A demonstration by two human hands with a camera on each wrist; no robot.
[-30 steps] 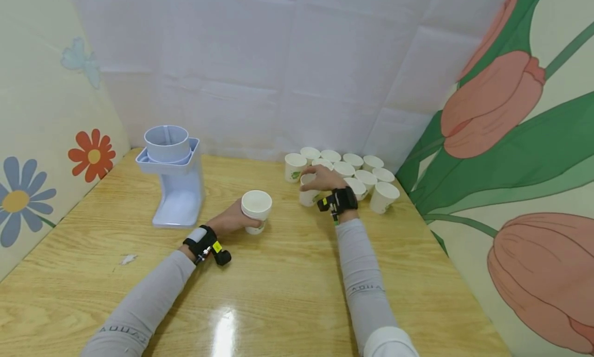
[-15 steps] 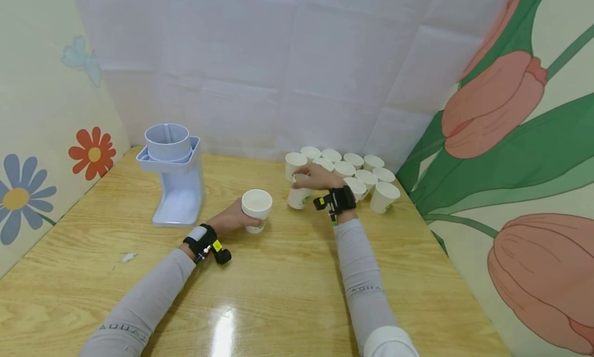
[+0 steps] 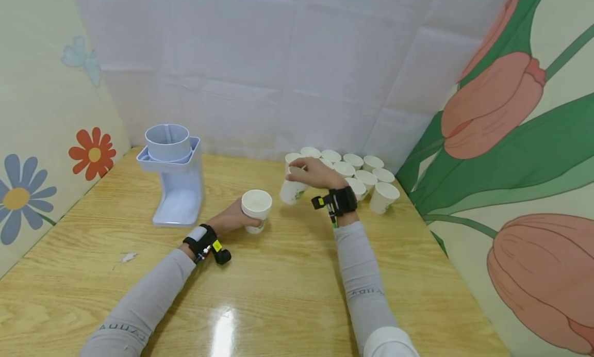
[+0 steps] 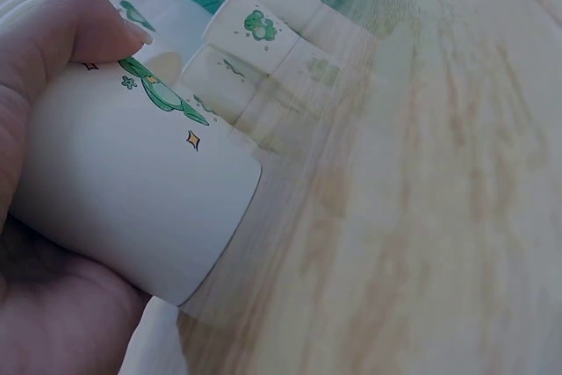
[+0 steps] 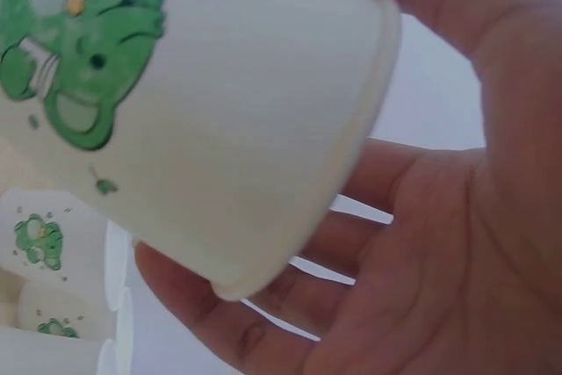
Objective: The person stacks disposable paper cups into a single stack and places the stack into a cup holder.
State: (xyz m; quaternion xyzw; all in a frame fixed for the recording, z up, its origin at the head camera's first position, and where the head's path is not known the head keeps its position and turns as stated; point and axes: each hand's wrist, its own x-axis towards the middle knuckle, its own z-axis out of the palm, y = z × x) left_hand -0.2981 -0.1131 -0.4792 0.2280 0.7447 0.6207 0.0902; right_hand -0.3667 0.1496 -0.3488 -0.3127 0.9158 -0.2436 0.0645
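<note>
My left hand (image 3: 230,218) grips a white paper cup (image 3: 257,212) upright near the middle of the table. Close up in the left wrist view, this cup (image 4: 140,173) has several rims behind it, so it looks like a nested stack. My right hand (image 3: 317,172) holds another paper cup (image 3: 292,193) near its rim, tilted and raised above the wood. A green bear print shows on that cup (image 5: 219,120) in the right wrist view, with the thumb on one side and fingers around the other.
Several upright paper cups (image 3: 384,198) stand grouped at the back right, against the white cloth (image 3: 223,78). A pale blue stand with a round holder (image 3: 178,192) is at the back left. One small white scrap (image 3: 128,257) lies on the wooden table (image 3: 278,295).
My right hand has taken the cup from the front left of the group, moved it leftward, and lifted and tilted it. The left hand and its cup have stayed put.
</note>
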